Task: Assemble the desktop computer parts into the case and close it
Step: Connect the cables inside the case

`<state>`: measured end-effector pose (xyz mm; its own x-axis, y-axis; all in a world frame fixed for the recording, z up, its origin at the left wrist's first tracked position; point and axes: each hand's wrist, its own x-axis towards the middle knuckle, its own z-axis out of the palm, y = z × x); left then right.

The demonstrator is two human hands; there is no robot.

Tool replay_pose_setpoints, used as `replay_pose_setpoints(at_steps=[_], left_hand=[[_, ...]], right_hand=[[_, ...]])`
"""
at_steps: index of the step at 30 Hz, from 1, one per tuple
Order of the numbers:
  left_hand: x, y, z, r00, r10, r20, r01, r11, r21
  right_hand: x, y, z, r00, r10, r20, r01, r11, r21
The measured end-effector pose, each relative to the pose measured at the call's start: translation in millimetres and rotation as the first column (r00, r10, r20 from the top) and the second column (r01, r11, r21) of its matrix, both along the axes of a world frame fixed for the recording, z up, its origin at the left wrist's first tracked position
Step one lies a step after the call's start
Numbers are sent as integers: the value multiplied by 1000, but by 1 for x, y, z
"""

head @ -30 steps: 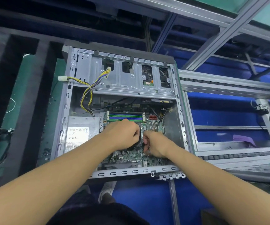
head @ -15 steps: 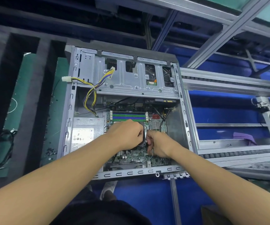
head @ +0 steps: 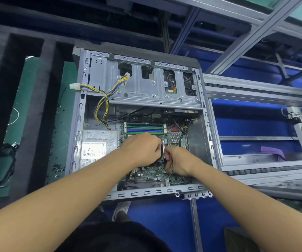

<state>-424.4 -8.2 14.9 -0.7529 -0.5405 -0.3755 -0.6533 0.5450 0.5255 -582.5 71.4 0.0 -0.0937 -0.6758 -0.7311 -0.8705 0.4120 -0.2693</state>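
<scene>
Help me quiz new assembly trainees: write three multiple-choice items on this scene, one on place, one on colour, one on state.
1. Where is the power supply? A) left of the motherboard B) right of it C) on top of it
2. The memory slots' colours? A) red, white B) green, blue C) all black
3. The left hand? A) flat, open B) grips the black cooler C) hangs idle
Key: A, its labelled box lies left of the board; B, green and blue strips alternate; B, its fingers curl round the cooler.

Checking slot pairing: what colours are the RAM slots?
The RAM slots alternate green and blue. The head view, the only one, shows them clearly.
</scene>
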Motion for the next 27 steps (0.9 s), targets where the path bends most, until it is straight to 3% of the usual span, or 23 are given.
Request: replay_pose_setpoints(at_steps=[5,11,19,25,27], left_hand=[[0,0,1,1000,-4,-5,4,1000,5],[-1,0,1,1000,-6,-5,6,1000,4],[-1,1,-1,1000,2,-17,-2,1000,-4],[1,2,4,999,12,-48,-12,1000,-3],[3,4,10,998,12,-58,-16,997,-76]], right_hand=[[-1,1,2,998,58,-6,-59,995,-81],[2,-1,-4,996,61,-59,-60,998,10],[9,-7,-4,951,246,-186,-239,969,55],[8,-11,9,978,169,-123,-156,982,108],[9,-12,16,984,151,-94,-139,982,124]])
